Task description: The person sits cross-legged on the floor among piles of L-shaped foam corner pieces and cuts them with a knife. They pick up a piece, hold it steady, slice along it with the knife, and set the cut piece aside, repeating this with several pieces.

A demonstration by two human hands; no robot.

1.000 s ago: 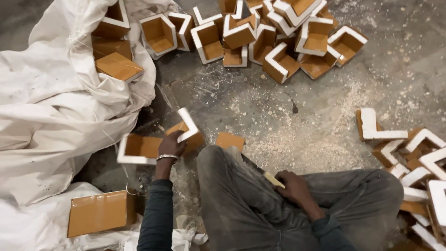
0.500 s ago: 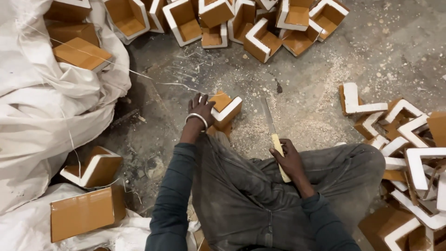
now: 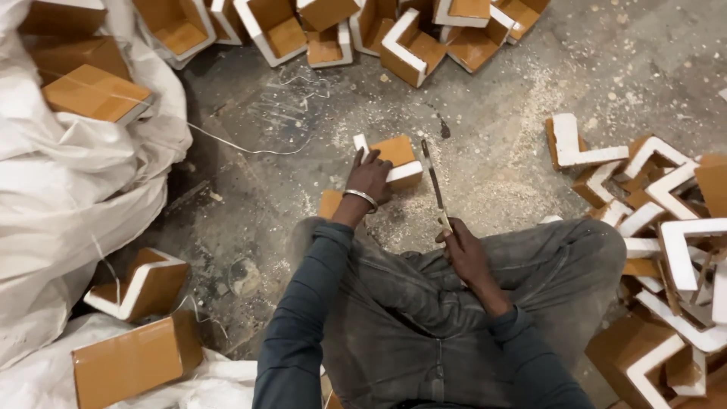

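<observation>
The left hand point(image 3: 369, 178) lies flat with its fingers spread on a corner piece point(image 3: 394, 160), an L-shaped block with brown faces and white edges, pressing it to the floor point(image 3: 303, 129) just ahead of the person's knee; a metal bangle point(image 3: 361, 198) circles the wrist behind the hand. The right hand point(image 3: 460, 246) is closed around the handle of a file point(image 3: 435, 182); the slim dark blade runs forward from the hand and ends just to the right of the corner piece, whether touching it I cannot tell. Pale sawdust point(image 3: 492, 174) covers the floor around and to the right of both hands. Beyond the left hand, well apart, lies a heap of similar pieces point(image 3: 341, 30); another heap point(image 3: 666, 227) lies to the right of the right hand. To the left of the left hand, white sacks point(image 3: 68, 189) hold more brown blocks point(image 3: 95, 92); a loose thread point(image 3: 242, 148) trails from them.
</observation>
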